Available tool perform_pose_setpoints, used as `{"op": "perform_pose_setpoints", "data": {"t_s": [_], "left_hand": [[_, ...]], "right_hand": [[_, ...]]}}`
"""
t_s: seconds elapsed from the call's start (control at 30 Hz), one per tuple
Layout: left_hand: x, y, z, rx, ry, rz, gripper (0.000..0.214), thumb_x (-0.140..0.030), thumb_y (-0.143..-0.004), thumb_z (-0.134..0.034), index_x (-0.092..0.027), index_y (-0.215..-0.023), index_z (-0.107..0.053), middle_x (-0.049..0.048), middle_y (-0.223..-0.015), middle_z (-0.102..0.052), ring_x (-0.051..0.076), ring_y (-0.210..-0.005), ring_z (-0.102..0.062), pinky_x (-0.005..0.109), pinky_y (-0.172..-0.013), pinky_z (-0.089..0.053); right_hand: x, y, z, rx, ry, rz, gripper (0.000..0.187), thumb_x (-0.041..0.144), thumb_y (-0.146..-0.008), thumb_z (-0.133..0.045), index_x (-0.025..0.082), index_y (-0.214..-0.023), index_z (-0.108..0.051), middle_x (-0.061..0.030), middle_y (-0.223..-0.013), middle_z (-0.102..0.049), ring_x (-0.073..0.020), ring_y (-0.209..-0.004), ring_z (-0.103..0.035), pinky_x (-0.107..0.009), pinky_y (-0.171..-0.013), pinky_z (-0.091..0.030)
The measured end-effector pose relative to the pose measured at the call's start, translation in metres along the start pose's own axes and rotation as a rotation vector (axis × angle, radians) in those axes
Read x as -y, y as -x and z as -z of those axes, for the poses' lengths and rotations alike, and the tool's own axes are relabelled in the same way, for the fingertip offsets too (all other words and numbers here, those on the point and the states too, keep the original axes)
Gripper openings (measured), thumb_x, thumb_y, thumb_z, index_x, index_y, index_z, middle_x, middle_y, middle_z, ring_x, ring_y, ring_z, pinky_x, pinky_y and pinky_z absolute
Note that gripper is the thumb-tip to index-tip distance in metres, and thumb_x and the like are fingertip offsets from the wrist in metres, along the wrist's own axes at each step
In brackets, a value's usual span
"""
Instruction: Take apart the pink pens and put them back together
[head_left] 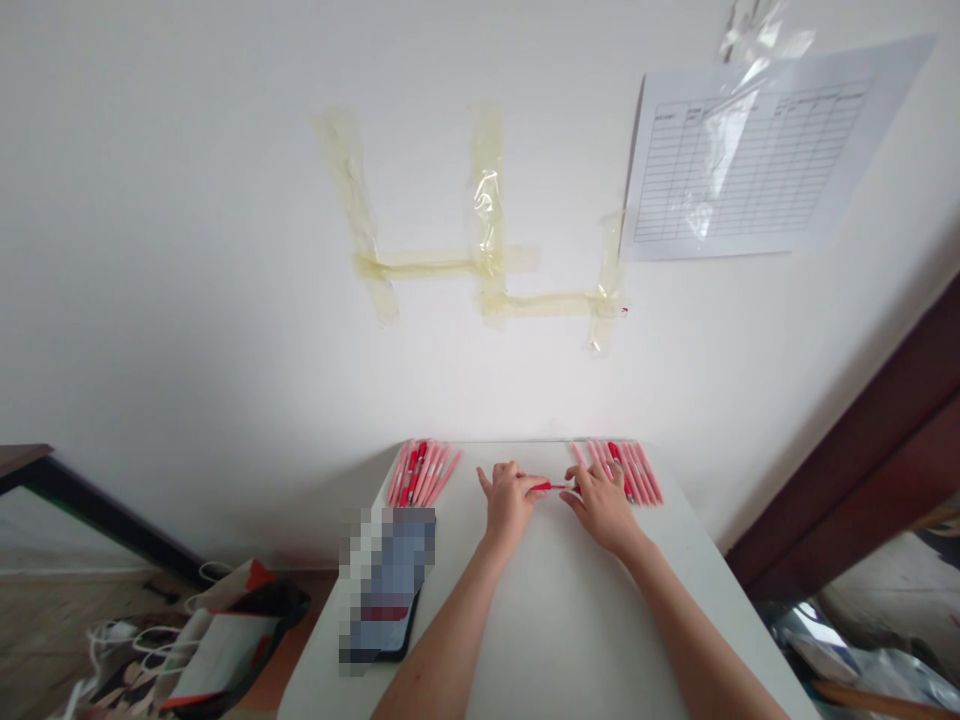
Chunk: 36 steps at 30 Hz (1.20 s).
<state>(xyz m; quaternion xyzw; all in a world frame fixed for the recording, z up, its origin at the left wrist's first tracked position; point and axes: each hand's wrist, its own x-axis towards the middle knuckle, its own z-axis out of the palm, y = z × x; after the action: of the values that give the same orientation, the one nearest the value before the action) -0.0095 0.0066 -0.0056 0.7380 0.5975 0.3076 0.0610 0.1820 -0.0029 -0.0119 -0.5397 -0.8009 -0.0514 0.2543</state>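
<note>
My left hand (510, 502) and my right hand (602, 503) meet near the far edge of a white table (555, 620). Between them they pinch a red pen (553, 486) that lies level, one hand at each end, with the fingers of both closed on it. A row of several pink and red pens (421, 472) lies at the far left of the table. Another row of pink and red pens (634, 468) lies just behind my right hand.
A blurred dark phone (386, 590) rests on the table's left side. The white wall behind carries strips of yellowed tape (487, 265) and a printed grid sheet (750, 160). A bag with cables (217, 640) sits on the floor left; dark wooden furniture (862, 470) stands right.
</note>
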Motion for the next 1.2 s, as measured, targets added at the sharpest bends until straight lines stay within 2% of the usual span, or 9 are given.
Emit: {"op": "perform_pose_setpoints", "data": {"t_s": [0.1,0.23,0.43,0.57,0.67,0.77,0.93,1.1,1.2], "left_hand": [[0.0,0.0,0.001,0.01,0.006,-0.01,0.023,-0.027,-0.08,-0.076,-0.044,-0.094,-0.077,-0.0007,-0.092,-0.06,0.02,-0.105,-0.052,0.071,-0.119,-0.005],[-0.002,0.001,-0.001,0.028,0.005,-0.036,0.021,-0.028,-0.08,-0.076,-0.043,-0.094,-0.078,-0.0004,-0.091,-0.06,0.02,-0.105,-0.052,0.07,-0.12,-0.002],[-0.003,0.002,-0.001,0.012,-0.011,-0.01,0.021,-0.027,-0.082,-0.074,-0.043,-0.095,-0.077,0.0001,-0.093,-0.06,0.02,-0.107,-0.052,0.07,-0.119,-0.003],[-0.002,0.002,0.0,0.025,-0.004,-0.016,0.023,-0.027,-0.082,-0.074,-0.044,-0.097,-0.077,0.0,-0.092,-0.059,0.02,-0.107,-0.052,0.071,-0.119,-0.002],[-0.002,0.002,-0.001,0.014,-0.003,-0.04,0.025,-0.027,-0.08,-0.076,-0.045,-0.097,-0.077,-0.0005,-0.09,-0.059,0.02,-0.105,-0.051,0.071,-0.119,-0.002],[-0.003,0.003,-0.003,0.007,-0.009,-0.045,0.023,-0.027,-0.079,-0.077,-0.045,-0.094,-0.077,-0.0008,-0.09,-0.059,0.02,-0.104,-0.051,0.071,-0.119,-0.003],[-0.004,0.002,-0.002,0.014,-0.018,-0.012,0.022,-0.027,-0.082,-0.074,-0.044,-0.095,-0.077,0.0004,-0.094,-0.06,0.02,-0.106,-0.051,0.071,-0.119,-0.003],[-0.004,0.003,0.0,0.024,-0.022,-0.029,0.021,-0.027,-0.082,-0.074,-0.044,-0.095,-0.077,0.0005,-0.092,-0.06,0.02,-0.106,-0.051,0.07,-0.119,-0.001],[-0.005,0.003,-0.001,0.021,-0.026,-0.047,0.025,-0.027,-0.081,-0.075,-0.045,-0.098,-0.076,0.0003,-0.091,-0.059,0.02,-0.105,-0.051,0.071,-0.119,-0.001]], "right_hand": [[0.001,0.0,-0.002,0.008,0.008,-0.006,0.022,0.037,-0.101,-0.045,0.025,-0.099,-0.063,-0.0038,-0.089,-0.07,-0.0238,-0.097,-0.057,-0.061,-0.111,-0.021],[0.001,0.001,-0.001,0.03,0.026,-0.005,0.03,0.035,-0.104,-0.038,0.027,-0.092,-0.065,-0.0018,-0.085,-0.07,-0.0235,-0.096,-0.057,-0.067,-0.112,-0.014],[-0.001,0.002,-0.008,-0.029,0.034,0.009,0.026,0.039,-0.102,-0.041,0.022,-0.109,-0.061,-0.0071,-0.097,-0.069,-0.0241,-0.099,-0.056,-0.059,-0.11,-0.024],[0.0,0.001,-0.011,-0.033,0.038,-0.001,0.021,0.032,-0.102,-0.041,0.024,-0.101,-0.06,-0.0047,-0.094,-0.069,-0.0231,-0.098,-0.056,-0.061,-0.112,-0.018],[0.002,0.001,-0.008,-0.009,0.055,0.006,0.025,0.031,-0.103,-0.039,0.026,-0.095,-0.062,-0.0017,-0.089,-0.069,-0.0228,-0.098,-0.056,-0.063,-0.114,-0.014],[0.003,0.001,-0.006,-0.001,0.07,0.007,0.028,0.031,-0.103,-0.038,0.026,-0.094,-0.064,-0.0019,-0.088,-0.069,-0.0229,-0.098,-0.056,-0.061,-0.113,-0.016],[0.002,0.0,-0.011,-0.038,0.033,-0.013,0.02,0.034,-0.101,-0.045,0.024,-0.104,-0.062,-0.0059,-0.098,-0.07,-0.0231,-0.099,-0.059,-0.059,-0.113,-0.018],[0.003,0.0,-0.012,-0.006,0.034,-0.013,0.026,0.033,-0.103,-0.04,0.026,-0.094,-0.064,-0.0031,-0.083,-0.07,-0.023,-0.095,-0.059,-0.063,-0.113,-0.016],[0.004,0.001,-0.008,0.011,0.051,-0.015,0.026,0.033,-0.102,-0.041,0.029,-0.094,-0.065,-0.0017,-0.083,-0.07,-0.0236,-0.096,-0.058,-0.066,-0.112,-0.014]]}}
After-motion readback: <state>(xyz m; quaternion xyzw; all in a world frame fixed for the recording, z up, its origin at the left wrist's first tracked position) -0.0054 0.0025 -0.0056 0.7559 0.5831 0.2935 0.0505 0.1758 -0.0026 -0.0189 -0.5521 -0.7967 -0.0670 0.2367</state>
